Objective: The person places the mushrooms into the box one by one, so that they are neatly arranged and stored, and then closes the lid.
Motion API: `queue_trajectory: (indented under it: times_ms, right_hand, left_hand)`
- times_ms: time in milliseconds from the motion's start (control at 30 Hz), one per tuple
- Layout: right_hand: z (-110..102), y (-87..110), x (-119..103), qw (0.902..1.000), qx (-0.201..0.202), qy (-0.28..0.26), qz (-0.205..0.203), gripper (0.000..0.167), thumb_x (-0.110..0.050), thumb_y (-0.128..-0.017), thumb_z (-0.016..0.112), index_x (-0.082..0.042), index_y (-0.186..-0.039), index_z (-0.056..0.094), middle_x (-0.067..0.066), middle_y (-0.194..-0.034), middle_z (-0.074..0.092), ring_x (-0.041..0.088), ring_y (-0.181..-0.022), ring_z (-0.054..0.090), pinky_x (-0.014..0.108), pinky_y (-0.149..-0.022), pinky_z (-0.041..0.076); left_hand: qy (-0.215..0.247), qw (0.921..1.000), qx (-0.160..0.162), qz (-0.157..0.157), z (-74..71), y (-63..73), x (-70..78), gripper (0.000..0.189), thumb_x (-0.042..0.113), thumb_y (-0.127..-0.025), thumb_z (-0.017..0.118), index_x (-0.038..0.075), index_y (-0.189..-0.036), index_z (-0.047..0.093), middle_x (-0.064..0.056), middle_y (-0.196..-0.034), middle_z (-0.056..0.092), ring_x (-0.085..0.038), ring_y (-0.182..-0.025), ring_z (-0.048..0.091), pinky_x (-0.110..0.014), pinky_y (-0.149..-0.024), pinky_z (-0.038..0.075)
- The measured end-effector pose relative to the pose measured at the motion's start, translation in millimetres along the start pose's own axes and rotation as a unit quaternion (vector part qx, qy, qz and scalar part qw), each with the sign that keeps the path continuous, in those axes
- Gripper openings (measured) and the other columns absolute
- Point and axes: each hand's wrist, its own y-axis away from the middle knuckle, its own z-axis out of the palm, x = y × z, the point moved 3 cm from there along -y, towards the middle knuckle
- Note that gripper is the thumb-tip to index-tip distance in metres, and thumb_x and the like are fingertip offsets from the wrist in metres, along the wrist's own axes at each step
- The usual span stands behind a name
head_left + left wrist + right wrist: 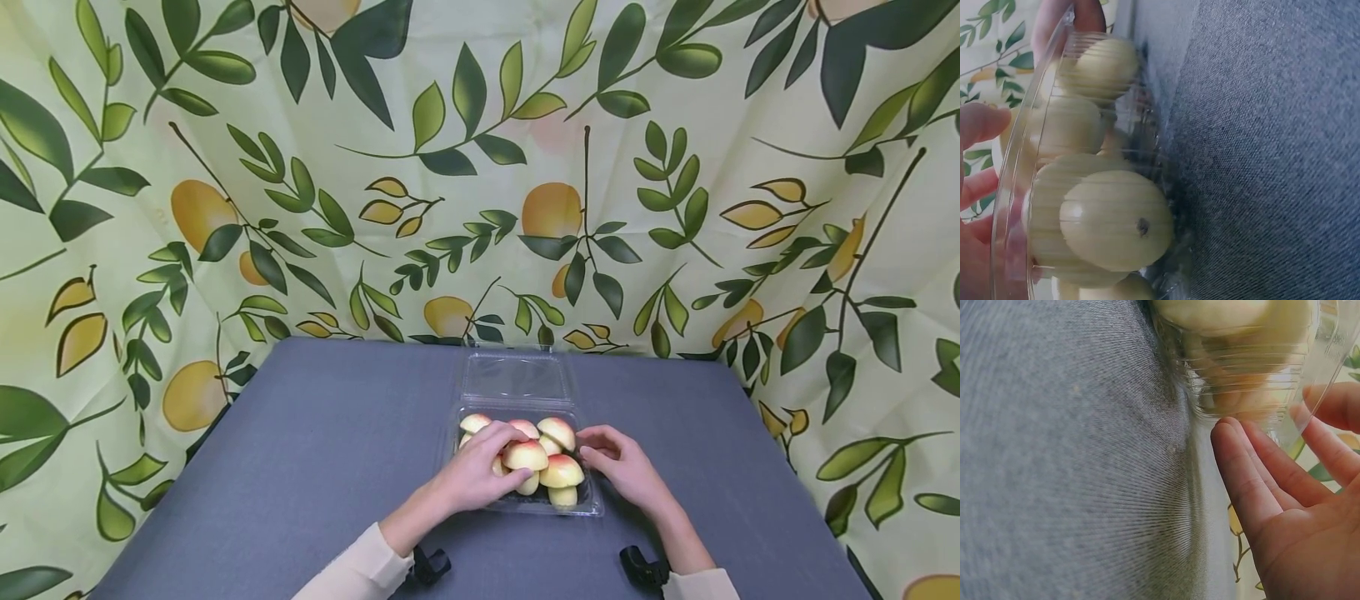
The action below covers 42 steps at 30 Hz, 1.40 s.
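A clear plastic clamshell box (pixel 588 506) lies with its lid (pixel 516 377) folded back. Inside sit several mushroom-shaped pieces, with cream stems and pale yellow caps tinged red. My left hand (pixel 476 471) reaches over the box and grips the front middle mushroom-shaped piece (pixel 527 456), fingers behind the cap and thumb in front. At the box's right side is my right hand (pixel 626 471), fingers loosely bent. In the right wrist view, fingertips (pixel 1227 432) touch or nearly touch the ribbed wall. Through the clear wall, the left wrist view shows rounded cream pieces (pixel 1116 219).
The box stands on a grey cloth-covered table (pixel 337 433). Behind and on both sides hangs a leaf-and-fruit patterned curtain (pixel 480 208). Black straps with camera mounts (pixel 431 567) sit at both wrists, beside light sleeves.
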Motion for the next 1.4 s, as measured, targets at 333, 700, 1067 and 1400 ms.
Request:
queue_trajectory:
  times_ms: [333, 700, 1067, 1400]
  right_hand:
    - [2.1, 0.3, -0.4, 1.0000, -0.002, -0.003, 0.009, 0.032, -0.013, -0.098, 0.069, 0.003, -0.125, 0.063, 0.019, -0.115, 0.066, 0.020, -0.093, 0.069, 0.028, -0.080, 0.057]
    - [3.2, 0.4, -0.2, 1.0000, -0.002, 0.000, 0.006, 0.032, -0.012, -0.098, 0.068, 0.004, -0.125, 0.063, 0.020, -0.118, 0.066, 0.022, -0.098, 0.068, 0.028, -0.081, 0.057]
    - [3.6, 1.9, -3.4, 1.0000, -0.003, 0.008, 0.001, 0.031, -0.012, -0.098, 0.068, 0.004, -0.125, 0.062, 0.019, -0.118, 0.066, 0.021, -0.098, 0.068, 0.028, -0.080, 0.057]
    - [1.7, 3.0, -12.0, 0.9992, 0.006, 0.039, 0.001, 0.029, -0.014, -0.099, 0.067, 0.001, -0.124, 0.065, 0.015, -0.115, 0.067, 0.021, -0.096, 0.067, 0.032, -0.081, 0.057]
  left_hand:
    - [-0.013, 0.9997, -0.017, 0.010, -7.6, 4.4, -2.3, 0.042, 0.032, -0.089, 0.078, 0.018, -0.128, 0.068, 0.001, -0.123, 0.066, -0.014, -0.108, 0.061, -0.038, -0.094, 0.050]
    - [-0.045, 0.9975, -0.047, 0.028, -15.1, 12.4, -5.7, 0.054, 0.017, -0.088, 0.078, 0.018, -0.139, 0.063, -0.001, -0.123, 0.066, -0.018, -0.112, 0.062, -0.039, -0.098, 0.049]
    - [-0.019, 0.9984, 0.018, 0.050, -23.9, 19.7, -11.7, 0.036, 0.005, -0.086, 0.074, 0.009, -0.121, 0.072, -0.005, -0.111, 0.068, -0.017, -0.104, 0.061, -0.032, -0.093, 0.051]
    - [-0.004, 0.9997, 0.024, -0.002, -35.6, 23.3, -17.9, 0.023, 0.009, -0.093, 0.072, 0.006, -0.115, 0.072, -0.004, -0.113, 0.070, -0.020, -0.101, 0.063, -0.036, -0.089, 0.052]
